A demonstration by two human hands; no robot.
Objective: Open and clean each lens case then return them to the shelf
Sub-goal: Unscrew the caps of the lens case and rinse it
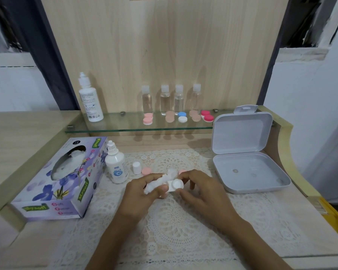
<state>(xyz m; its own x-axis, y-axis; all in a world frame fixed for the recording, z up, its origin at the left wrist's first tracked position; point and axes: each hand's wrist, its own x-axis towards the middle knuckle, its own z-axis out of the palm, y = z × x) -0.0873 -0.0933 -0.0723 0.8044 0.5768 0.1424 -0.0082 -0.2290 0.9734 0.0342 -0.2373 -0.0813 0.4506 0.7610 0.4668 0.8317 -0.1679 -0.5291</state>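
Currently in hand: the white lens case (175, 185), held low over the lace mat (174, 221), between both hands.
Case state: its caps look to be off. The right well faces up, bare, and a wad of tissue (154, 185) covers the left end.
Caps: one pink cap (145, 171) lies on the mat just behind the left hand. A second pink cap (181, 172) peeks out behind the right hand's fingers.
Step, as I judge it: wiping the left well. Whether the right well has been wiped I cannot tell.
Shelf: the shelf cases (182, 116), five pairs of coloured caps, all closed, sit in a row on the glass shelf (125, 127) in front of four clear bottles (172, 100). Nothing shows which are already clean.
Left to do: finish this case, screw both caps back on, set it on the shelf, then any uncleaned cases.
Left hand (142, 189): fingers curled round the tissue, thumb pressing it against the case.
Right hand (201, 189): thumb and fingertips pinch the case's right end, the other fingers loosely spread.
Arms: both forearms come in from below and meet at the case.
Nearby: solution bottle (116, 166) with a small white cap (136, 167) beside it, tissue box (66, 178) to the left, open grey box (248, 172) to the right.
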